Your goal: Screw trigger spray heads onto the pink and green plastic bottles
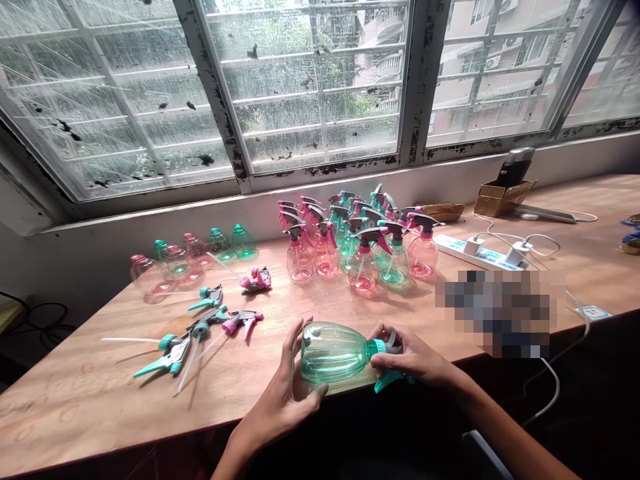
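A clear green spray bottle (333, 351) lies on its side over the front edge of the wooden table (100, 400). My left hand (285, 400) cups the bottle's base, fingers curled round it. My right hand (407, 357) grips the teal and grey trigger head (391, 363) at the bottle's neck. Loose trigger heads (200, 330) with long dip tubes lie to the left. Empty pink and green bottles without heads (185, 263) stand at the back left.
Several finished pink and green spray bottles (360, 243) stand grouped at the table's middle back. A white power strip (477, 252) with cables, a cardboard box (503, 197) and a blurred patch (500, 310) are on the right. Windows run behind.
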Available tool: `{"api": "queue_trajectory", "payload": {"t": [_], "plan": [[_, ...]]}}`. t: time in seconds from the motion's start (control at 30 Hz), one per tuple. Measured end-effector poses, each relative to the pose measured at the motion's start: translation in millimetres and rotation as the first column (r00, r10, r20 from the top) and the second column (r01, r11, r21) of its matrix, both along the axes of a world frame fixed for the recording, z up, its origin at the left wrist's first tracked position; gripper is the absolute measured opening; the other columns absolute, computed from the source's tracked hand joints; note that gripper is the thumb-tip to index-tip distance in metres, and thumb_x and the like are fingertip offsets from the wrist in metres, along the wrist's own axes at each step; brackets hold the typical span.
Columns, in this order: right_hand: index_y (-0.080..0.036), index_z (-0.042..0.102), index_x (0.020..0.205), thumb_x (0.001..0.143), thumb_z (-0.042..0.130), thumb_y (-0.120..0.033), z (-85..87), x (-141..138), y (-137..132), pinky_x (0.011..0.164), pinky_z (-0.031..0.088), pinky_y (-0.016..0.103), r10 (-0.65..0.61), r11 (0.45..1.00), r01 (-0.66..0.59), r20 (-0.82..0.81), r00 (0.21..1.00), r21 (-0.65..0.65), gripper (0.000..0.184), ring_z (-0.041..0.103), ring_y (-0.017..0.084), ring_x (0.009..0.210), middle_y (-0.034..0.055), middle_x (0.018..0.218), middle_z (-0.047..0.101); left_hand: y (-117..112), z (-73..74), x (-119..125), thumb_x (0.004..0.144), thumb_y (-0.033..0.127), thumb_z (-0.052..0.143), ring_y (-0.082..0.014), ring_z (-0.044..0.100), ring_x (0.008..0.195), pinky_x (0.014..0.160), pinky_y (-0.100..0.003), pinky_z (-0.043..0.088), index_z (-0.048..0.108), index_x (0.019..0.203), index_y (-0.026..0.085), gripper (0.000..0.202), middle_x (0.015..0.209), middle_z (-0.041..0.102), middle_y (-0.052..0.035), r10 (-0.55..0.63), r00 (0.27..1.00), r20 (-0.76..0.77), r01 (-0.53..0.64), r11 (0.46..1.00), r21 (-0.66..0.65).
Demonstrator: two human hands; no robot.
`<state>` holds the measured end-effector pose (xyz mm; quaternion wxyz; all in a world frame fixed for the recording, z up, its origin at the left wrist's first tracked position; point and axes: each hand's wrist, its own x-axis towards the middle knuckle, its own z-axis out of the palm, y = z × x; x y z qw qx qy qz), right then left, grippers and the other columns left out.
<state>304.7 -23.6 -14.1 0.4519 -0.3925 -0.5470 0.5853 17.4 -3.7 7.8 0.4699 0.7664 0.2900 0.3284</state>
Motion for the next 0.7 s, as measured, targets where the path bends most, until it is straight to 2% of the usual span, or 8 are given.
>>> {"api": "queue_trajectory", "payload": {"t": [0.1, 0.27, 0.33, 0.47, 0.7], "plan": [[-0.02, 0.061, 0.096, 0.073, 0.088, -0.042, 1.1, -0.4, -0.6, 0.061, 0.053, 0.028, -0.004, 1.0, 0.004, 0.005, 1.0, -0.005, 0.042, 0.07, 0.018, 0.067, -0.0023, 0.075, 0.07, -0.6, 2.9, -0.8, 0.095, 0.03, 0.063, -0.0344, 0.018, 0.154, 0.12, -0.054, 0.032, -0.001, 0.159, 0.04, 0.09, 0.169, 0.011, -0.0091, -0.008, 1.0, 0.005, 0.008, 1.0, -0.028], [-0.02, 0.061, 0.096, 0.072, 0.088, -0.044, 1.2, 0.1, -1.3, 0.061, 0.052, 0.027, -0.008, 1.0, 0.008, -0.006, 1.0, -0.013, 0.044, 0.07, 0.018, 0.066, -0.0027, 0.072, 0.07, -1.8, 3.8, 0.9, 0.095, 0.027, 0.063, -0.0334, 0.015, 0.154, 0.12, -0.05, 0.033, 0.017, 0.156, 0.041, 0.077, 0.166, 0.015, -0.0065, 0.012, 1.0, 0.016, -0.012, 0.999, 0.034], [-0.02, 0.06, 0.097, 0.073, 0.088, -0.043, 0.6, 0.6, -1.3, 0.062, 0.052, 0.027, -0.007, 1.0, 0.006, -0.012, 1.0, -0.016, 0.043, 0.07, 0.018, 0.065, -0.0023, 0.072, 0.071, -1.9, 1.6, 1.4, 0.097, 0.025, 0.061, -0.0332, 0.01, 0.155, 0.12, -0.05, 0.033, 0.021, 0.154, 0.041, 0.072, 0.168, 0.01, -0.0051, 0.042, 0.999, 0.025, -0.044, 0.996, 0.078], [-0.019, 0.06, 0.097, 0.075, 0.087, -0.041, 0.0, 1.0, -1.0, 0.061, 0.051, 0.026, 0.005, 1.0, -0.005, -0.015, 1.0, -0.007, 0.041, 0.069, 0.016, 0.064, -0.0019, 0.072, 0.071, -1.0, -2.0, 0.6, 0.098, 0.025, 0.059, -0.0339, 0.009, 0.156, 0.119, -0.05, 0.034, 0.015, 0.155, 0.042, 0.074, 0.17, 0.001, -0.0062, -0.011, 1.0, 0.026, 0.009, 0.999, 0.05], [-0.019, 0.059, 0.097, 0.075, 0.087, -0.039, -0.5, 0.6, 0.2, 0.061, 0.052, 0.026, 0.021, 1.0, -0.022, -0.042, 0.999, -0.016, 0.041, 0.069, 0.017, 0.064, -0.0024, 0.071, 0.071, -0.3, 0.5, -0.4, 0.096, 0.028, 0.064, -0.0318, 0.02, 0.154, 0.122, -0.05, 0.028, 0.005, 0.157, 0.043, 0.086, 0.168, 0.014, -0.0068, -0.01, 1.0, 0.004, 0.01, 1.0, -0.012]]}}
